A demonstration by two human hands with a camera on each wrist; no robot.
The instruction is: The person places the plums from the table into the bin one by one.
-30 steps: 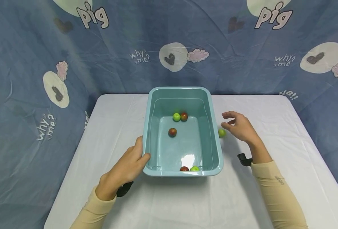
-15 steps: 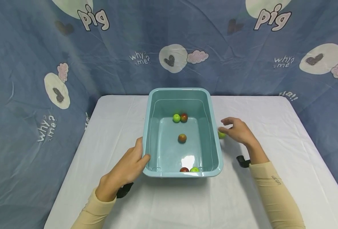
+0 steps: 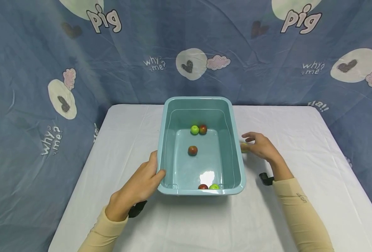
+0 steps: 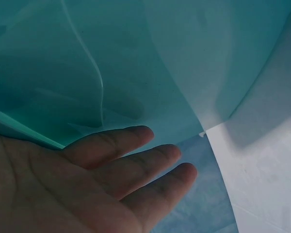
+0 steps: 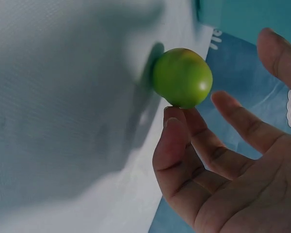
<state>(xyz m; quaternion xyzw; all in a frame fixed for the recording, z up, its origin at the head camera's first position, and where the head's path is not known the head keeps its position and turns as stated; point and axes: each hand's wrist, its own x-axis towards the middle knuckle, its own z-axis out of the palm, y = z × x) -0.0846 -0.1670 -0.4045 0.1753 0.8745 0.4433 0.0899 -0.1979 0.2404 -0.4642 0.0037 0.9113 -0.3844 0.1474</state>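
Observation:
My left hand [image 3: 142, 178] grips the left rim of a blue-green plastic tub [image 3: 160, 140], thumb over the edge. In the left wrist view, fingers [image 4: 160, 155] of that hand lie along the tub's outer wall. Beyond the tub's right side, my right hand [image 3: 263, 147] reaches down to a small round green fruit [image 5: 183, 77] with an orange patch. Thumb and fingertips come together at the fruit's edge; whether they pinch it is unclear. Inside the tub, a reddish-brown fruit [image 3: 192, 151] lies in the middle. A green fruit [image 3: 194, 130] touches another red one [image 3: 203, 129] toward the back.
At the tub's front wall, a red fruit [image 3: 203, 187] and a green fruit [image 3: 214, 186] are partly hidden by the rim. A white cloth [image 3: 126, 133] covers the table. Blue patterned fabric [image 3: 135, 35] hangs behind and at both sides.
My right hand has moved down and slightly left to the green fruit beside the tub. The middle reddish fruit has rolled right, then back left. My left hand stays on the rim.

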